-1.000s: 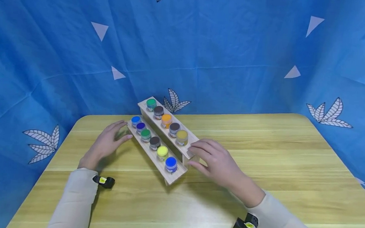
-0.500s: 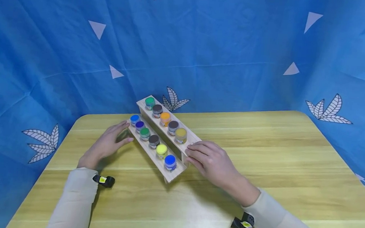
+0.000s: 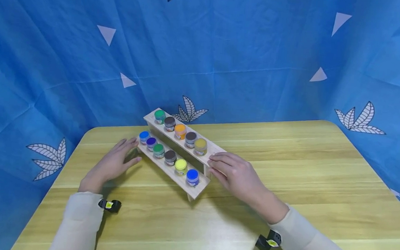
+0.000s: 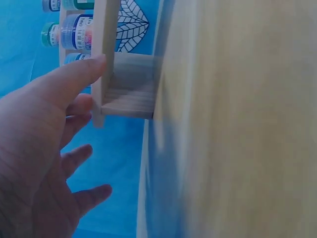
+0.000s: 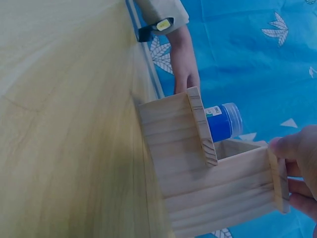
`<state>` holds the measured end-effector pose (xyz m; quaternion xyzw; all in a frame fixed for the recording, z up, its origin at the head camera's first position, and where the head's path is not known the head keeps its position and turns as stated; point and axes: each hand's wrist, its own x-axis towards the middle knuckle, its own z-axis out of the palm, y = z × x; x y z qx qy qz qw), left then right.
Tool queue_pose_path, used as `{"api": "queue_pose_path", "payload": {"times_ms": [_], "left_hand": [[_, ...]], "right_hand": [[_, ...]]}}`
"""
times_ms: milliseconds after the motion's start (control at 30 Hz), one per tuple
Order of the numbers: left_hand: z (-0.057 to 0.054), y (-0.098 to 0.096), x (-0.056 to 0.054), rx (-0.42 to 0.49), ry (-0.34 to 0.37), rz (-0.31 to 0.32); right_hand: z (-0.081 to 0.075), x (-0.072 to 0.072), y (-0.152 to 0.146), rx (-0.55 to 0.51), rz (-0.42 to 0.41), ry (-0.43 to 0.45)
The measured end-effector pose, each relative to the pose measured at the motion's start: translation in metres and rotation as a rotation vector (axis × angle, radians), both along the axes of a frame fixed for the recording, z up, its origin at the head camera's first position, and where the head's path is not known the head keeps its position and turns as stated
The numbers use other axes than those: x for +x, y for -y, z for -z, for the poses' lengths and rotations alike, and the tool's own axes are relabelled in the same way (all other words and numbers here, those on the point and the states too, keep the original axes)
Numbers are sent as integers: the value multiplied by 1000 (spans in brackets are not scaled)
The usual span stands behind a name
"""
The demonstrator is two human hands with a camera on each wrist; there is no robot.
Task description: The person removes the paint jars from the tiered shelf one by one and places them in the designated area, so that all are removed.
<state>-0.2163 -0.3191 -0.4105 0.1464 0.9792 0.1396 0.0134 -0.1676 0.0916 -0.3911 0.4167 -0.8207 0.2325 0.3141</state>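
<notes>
A two-tier wooden rack stands slantwise on the table, with its near end to the right. Small lidded paint jars in blue, green, dark brown, yellow and orange line both tiers; the near jar is blue. My left hand is at the far-left end of the lower tier, thumb and first fingers at the board's corner, the other fingers spread. At the opposite end, my right hand pinches the end of the upper tier between thumb and fingers.
The wooden table has rounded back corners. Behind and beside it hangs a blue curtain with white leaf and triangle prints. Each wrist wears a small black camera.
The rack has turned a little counterclockwise: its far-left end came left and nearer, its near end swung right. Both hands have stayed at its ends, and the right fingers have closed onto the upper tier.
</notes>
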Motion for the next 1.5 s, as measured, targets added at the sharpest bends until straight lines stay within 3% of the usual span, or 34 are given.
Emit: {"api": "queue_pose_path", "payload": {"times_ms": [267, 667, 1067, 1267, 1500], "left_hand": [[0, 3, 14, -27, -18, 30], [-5, 1, 43, -100, -34, 14], [-6, 3, 68, -135, -167, 79], [-9, 3, 84, -149, -266, 147], [-9, 4, 100, -148, -344, 177]], "right_hand": [[-2, -4, -3, 16, 27, 35], [-5, -16, -7, 28, 64, 42], [-5, -31, -9, -12, 86, 31], [-5, -40, -9, -19, 98, 64], [-6, -49, -6, -40, 109, 110]]}}
